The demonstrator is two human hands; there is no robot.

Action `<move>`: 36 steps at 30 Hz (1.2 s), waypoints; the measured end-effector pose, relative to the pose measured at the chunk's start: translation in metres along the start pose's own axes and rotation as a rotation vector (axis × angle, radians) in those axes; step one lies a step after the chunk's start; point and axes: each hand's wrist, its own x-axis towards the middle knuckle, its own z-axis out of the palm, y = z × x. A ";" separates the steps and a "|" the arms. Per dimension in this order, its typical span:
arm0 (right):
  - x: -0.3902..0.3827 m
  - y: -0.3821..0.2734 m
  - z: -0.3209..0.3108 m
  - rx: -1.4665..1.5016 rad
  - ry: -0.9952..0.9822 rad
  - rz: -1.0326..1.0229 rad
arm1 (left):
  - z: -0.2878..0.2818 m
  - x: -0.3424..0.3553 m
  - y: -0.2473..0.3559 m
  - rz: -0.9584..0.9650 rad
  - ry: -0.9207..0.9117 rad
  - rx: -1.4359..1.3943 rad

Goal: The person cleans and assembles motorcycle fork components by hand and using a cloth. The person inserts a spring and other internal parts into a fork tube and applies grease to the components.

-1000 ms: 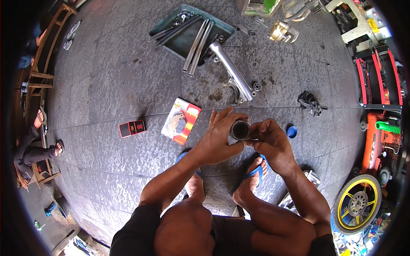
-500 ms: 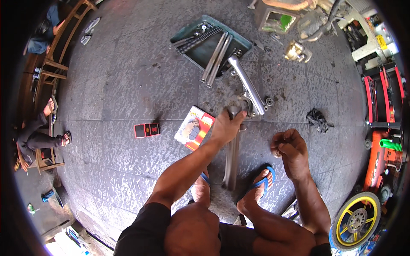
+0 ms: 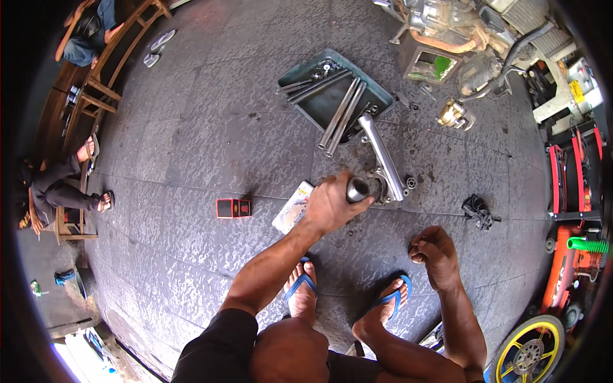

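The left hand (image 3: 332, 205) is wrapped around a metal tube (image 3: 358, 189), its round end facing up, near the low end of a shiny silver pipe (image 3: 385, 161); the right hand (image 3: 437, 256) has its fingers bent in, but I can't tell if it is closed on something small. On the gray floor (image 3: 191, 147) are a dark green tray (image 3: 378, 96) with two long rods (image 3: 347, 120) poking over its edge, a red and black box (image 3: 234, 208) and a crumpled black rag (image 3: 476, 212). People sit on a wooden seat (image 3: 105, 91) at the left, and a yellow wheel (image 3: 527, 355) is at the lower right.
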 end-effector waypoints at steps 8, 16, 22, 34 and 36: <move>-0.005 0.043 -0.029 -0.103 0.015 0.179 | -0.014 0.033 -0.024 -0.146 -0.012 0.122; -0.019 0.093 -0.048 -0.157 0.003 0.336 | -0.041 0.154 -0.103 -0.333 -0.142 0.451; -0.042 0.147 -0.063 -0.241 -0.099 0.350 | -0.004 0.196 -0.168 -0.332 -0.186 0.448; -0.208 0.339 -0.076 -0.514 0.762 0.524 | 0.016 0.158 -0.230 0.080 0.246 0.447; -0.244 0.362 -0.069 -0.283 0.680 0.321 | 0.005 0.120 -0.230 0.380 0.317 0.399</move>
